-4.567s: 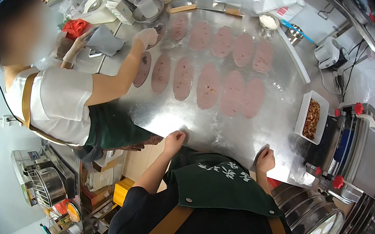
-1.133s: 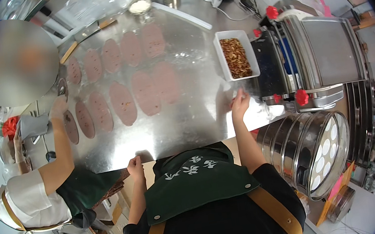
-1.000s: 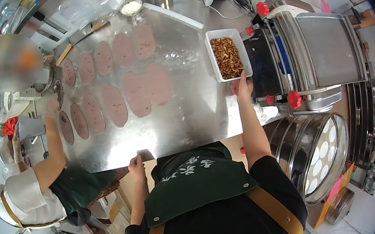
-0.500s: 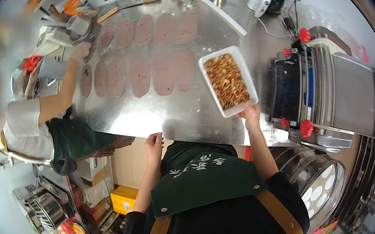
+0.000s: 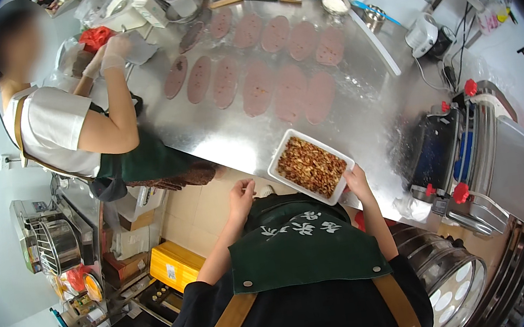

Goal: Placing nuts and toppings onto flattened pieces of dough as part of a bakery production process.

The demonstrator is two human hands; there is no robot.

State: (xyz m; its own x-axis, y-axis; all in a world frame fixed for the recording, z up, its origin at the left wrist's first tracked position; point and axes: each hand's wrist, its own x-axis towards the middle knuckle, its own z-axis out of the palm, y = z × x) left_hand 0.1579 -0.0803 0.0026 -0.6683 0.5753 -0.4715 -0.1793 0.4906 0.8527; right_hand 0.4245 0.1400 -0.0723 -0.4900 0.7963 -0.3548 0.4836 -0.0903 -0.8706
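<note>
From afar I see a silvery metal table [image 5: 369, 119]; at its near edge, a white oblong plastic tray [image 5: 302, 191], my right hand [image 5: 356, 183] pinching its rim — left hand [image 5: 242, 199] empty, fingers curled. One-sided grip could spill brown chopped nuts [image 5: 310, 167].

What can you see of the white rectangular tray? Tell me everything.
The white rectangular tray looks like plastic, with raised walls and rounded corners. Brown chopped nut-like pieces cover its floor. It lies slantwise in view at the near edge of the shiny metal table, its long sides running toward lower right. The person's bare right grip holds its right-hand end. Whether its underside touches the table, I cannot tell.
</note>
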